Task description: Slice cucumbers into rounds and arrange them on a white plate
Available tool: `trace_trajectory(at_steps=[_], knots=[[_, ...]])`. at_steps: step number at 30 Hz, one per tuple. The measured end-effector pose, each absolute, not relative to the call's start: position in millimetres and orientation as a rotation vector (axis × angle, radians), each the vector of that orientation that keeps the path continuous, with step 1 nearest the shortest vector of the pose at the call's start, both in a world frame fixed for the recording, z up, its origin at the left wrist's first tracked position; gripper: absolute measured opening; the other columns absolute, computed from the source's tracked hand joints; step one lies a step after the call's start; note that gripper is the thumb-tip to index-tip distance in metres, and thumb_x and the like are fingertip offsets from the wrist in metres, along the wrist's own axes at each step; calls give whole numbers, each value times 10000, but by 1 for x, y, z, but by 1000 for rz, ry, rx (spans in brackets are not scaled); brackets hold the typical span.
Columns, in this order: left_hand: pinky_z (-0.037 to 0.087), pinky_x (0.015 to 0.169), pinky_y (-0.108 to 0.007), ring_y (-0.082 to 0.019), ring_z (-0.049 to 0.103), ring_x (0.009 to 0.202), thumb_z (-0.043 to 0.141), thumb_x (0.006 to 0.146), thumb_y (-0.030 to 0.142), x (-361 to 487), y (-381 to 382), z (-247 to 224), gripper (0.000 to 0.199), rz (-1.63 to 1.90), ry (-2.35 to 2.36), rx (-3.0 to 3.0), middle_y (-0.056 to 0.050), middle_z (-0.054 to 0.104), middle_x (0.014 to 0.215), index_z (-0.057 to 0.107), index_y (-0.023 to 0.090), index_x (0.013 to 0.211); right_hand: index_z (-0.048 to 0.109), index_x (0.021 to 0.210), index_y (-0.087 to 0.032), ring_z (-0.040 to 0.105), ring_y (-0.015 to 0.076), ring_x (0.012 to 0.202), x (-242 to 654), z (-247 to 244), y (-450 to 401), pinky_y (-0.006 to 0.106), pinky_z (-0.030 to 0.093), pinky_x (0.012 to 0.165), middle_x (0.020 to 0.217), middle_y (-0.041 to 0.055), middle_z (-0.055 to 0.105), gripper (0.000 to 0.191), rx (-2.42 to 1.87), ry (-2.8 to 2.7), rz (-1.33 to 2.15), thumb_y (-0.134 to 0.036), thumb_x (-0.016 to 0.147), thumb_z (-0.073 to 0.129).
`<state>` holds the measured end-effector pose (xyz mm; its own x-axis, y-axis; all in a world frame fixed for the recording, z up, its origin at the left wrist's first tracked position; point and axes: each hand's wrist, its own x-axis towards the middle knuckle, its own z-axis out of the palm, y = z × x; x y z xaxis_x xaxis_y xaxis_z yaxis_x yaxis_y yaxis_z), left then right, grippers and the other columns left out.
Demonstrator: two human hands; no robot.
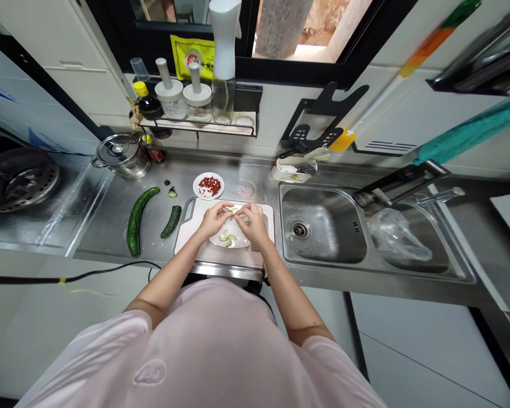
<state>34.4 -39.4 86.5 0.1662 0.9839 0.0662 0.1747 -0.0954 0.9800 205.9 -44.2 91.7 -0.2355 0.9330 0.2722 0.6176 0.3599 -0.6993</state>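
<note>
The person's left hand [216, 219] and right hand [252, 223] met over a white plate [239, 241], their fingers bent inward and the fingertips close together. The fingertips were too small in view to tell whether either grip was pinching something. Pale green cucumber slices [227, 238] lay in a fanned cluster on the near part of the plate, with more green partly hidden beneath the hands. The plate sat on a light cutting board [186, 239], which lay on the steel table [110, 226].

Just beyond the board stood a small round dish [196, 181] of chopped red pieces [209, 185]. To the left lay a short length of cucumber [171, 221] near the board and, farther out, a long curved cucumber [138, 222]. A sink [323, 226] was set in to the right.
</note>
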Motion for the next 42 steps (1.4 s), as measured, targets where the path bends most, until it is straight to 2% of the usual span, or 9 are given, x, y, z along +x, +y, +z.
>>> trace_trajectory(at_steps=[7, 12, 21, 29, 42], knots=[[397, 610, -199, -96, 538, 654, 555, 832, 317, 30, -45, 79, 291, 1002, 1318, 1557, -1, 624, 763, 599, 185, 1087, 648, 849, -223, 451, 222, 1004, 207, 87, -50, 359, 366, 914, 981, 57, 549, 155, -1334, -1975, 603, -330, 874, 540], [406, 622, -212, -100, 524, 633, 564, 818, 287, 22, -57, 66, 250, 947, 1543, 1645, 15, 624, 768, 618, 212, 1050, 656, 856, -219, 445, 225, 1001, 205, 65, -66, 361, 351, 905, 957, 58, 550, 159, -1385, -2029, 620, -308, 880, 526], [436, 754, -267, -153, 575, 777, 573, 808, 234, 15, -78, 38, 208, 765, 1661, 1831, -8, 657, 846, 624, 217, 1009, 659, 854, -230, 407, 228, 1025, 198, 27, -88, 344, 316, 874, 981, 58, 555, 134, -1498, -2137, 587, -297, 877, 545], [396, 825, -301, -184, 580, 878, 598, 798, 244, 20, -84, 25, 185, 526, 1724, 1905, -14, 656, 834, 631, 222, 979, 660, 881, -227, 380, 243, 1047, 194, 15, -93, 361, 298, 853, 1020, 71, 550, 138, -1576, -2249, 562, -294, 878, 539], [355, 812, -316, -196, 570, 911, 585, 804, 252, 31, -87, 26, 182, 398, 1737, 1934, -17, 648, 849, 625, 232, 981, 657, 863, -216, 379, 240, 1033, 191, 8, -92, 364, 304, 873, 1022, 74, 538, 161, -1568, -2282, 520, -291, 884, 516]])
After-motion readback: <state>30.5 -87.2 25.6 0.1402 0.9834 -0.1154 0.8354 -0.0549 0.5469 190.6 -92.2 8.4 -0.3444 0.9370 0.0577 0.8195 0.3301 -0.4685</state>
